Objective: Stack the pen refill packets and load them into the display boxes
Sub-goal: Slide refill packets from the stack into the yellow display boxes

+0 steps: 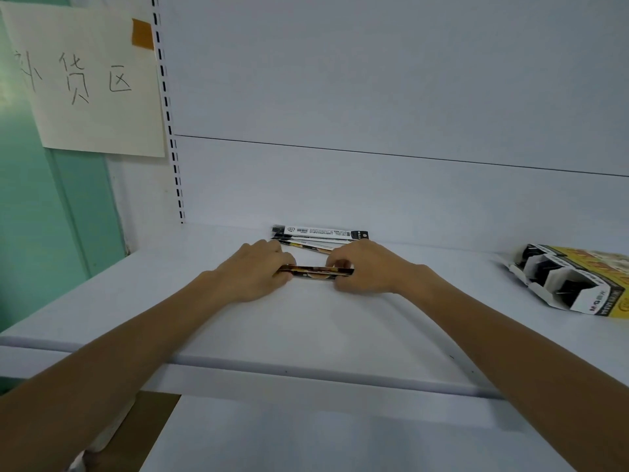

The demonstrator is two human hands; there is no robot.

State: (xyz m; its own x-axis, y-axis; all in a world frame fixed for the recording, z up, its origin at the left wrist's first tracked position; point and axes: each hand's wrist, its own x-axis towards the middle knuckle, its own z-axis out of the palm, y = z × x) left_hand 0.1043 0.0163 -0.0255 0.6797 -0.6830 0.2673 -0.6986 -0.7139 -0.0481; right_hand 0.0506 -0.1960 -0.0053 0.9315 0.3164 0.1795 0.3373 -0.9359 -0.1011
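Observation:
A small stack of pen refill packets (315, 271) stands on its long edge on the white shelf (306, 321). My left hand (258, 274) grips its left end and my right hand (364, 270) pinches its right end. Behind my hands, several more refill packets (320, 235) lie loose near the back wall. A yellow, black and white display box (575, 284) lies on its side at the far right of the shelf, its compartments facing left with dark refills inside.
The shelf's front lip (306, 373) runs across below my forearms, with a lower shelf beneath. A handwritten paper sign (88, 80) is taped to the left upright. A green wall stands at the far left.

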